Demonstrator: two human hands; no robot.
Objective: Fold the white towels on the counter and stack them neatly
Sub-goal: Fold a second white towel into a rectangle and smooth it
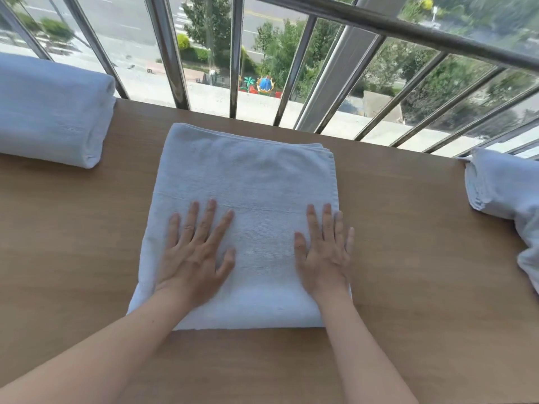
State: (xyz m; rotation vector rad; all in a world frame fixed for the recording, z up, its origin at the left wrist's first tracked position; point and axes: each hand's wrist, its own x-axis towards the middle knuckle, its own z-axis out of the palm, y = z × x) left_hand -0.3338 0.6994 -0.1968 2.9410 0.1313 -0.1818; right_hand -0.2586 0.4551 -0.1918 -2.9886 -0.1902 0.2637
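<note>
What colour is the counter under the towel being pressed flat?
Light brown wood grain, on the counter, seen in the head view.

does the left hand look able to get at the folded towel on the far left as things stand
Probably yes. The left hand lies flat and open on the middle towel, holding nothing, and only bare counter lies between it and the folded towel on the left.

Flat folded white towel (pixel 250 176); right towel (pixel 501 188) seemingly rumpled

Both hands (pixel 256 252) lie on the middle towel (pixel 248 176), other towels (pixel 49 112) either side.
</note>
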